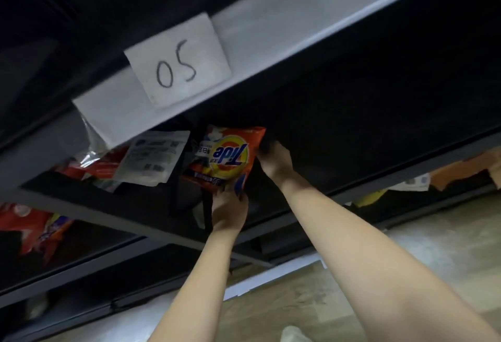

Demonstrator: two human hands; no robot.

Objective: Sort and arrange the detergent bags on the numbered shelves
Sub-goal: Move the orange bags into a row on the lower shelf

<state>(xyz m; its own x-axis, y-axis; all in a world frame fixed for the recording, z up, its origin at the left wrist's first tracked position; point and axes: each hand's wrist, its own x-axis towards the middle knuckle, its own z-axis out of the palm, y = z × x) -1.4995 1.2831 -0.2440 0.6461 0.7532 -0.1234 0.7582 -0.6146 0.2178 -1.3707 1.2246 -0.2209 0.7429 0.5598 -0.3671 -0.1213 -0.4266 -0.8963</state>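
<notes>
An orange Tide detergent bag (227,156) sits upside down in the shelf bay below the paper label marked 05 (177,61). My left hand (229,207) pinches the bag's near lower corner. My right hand (273,161) grips its right edge, fingers reaching behind it. A white detergent bag (154,157) lies just to the left on the same shelf, with red bags (95,165) and a clear wrapper beyond it. Another orange bag (35,230) lies on the shelf below at the far left.
The grey shelf beam (298,29) carrying the label runs diagonally overhead. The bay to the right of the Tide bag is dark. Brown and yellow packages (461,170) show at the right edge. Pale floor (284,301) and a white shoe (294,335) lie below.
</notes>
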